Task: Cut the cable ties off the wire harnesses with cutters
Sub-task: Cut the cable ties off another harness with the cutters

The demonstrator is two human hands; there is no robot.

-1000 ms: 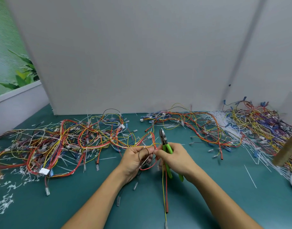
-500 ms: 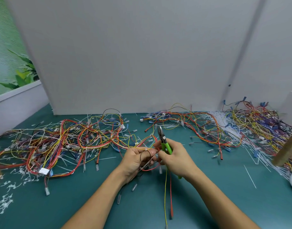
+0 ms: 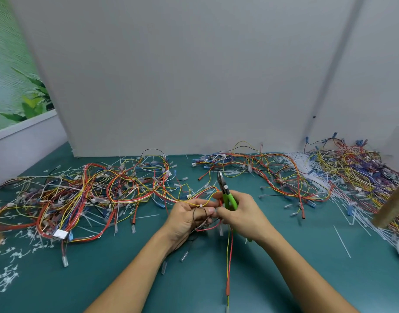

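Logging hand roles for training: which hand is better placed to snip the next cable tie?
Right. The right hand grips the green-handled cutters, tips up beside the wires that the left hand holds.

A wire harness (image 3: pixel 189 201) is held in the left hand (image 3: pixel 185 220), and a small white cable tie (image 3: pixel 201 206) is seen on it between the two hands. Green-handled cutters (image 3: pixel 229 199) are gripped in the right hand (image 3: pixel 243 214), with the jaws pointed up and away, while a red wire (image 3: pixel 231 251) and a yellow wire (image 3: pixel 227 256) are seen hanging toward the camera. Tangled harnesses (image 3: pixel 92 195) are spread across the green table (image 3: pixel 295 279) on both sides, with cut tie scraps (image 3: pixel 8 276) at its left edge.
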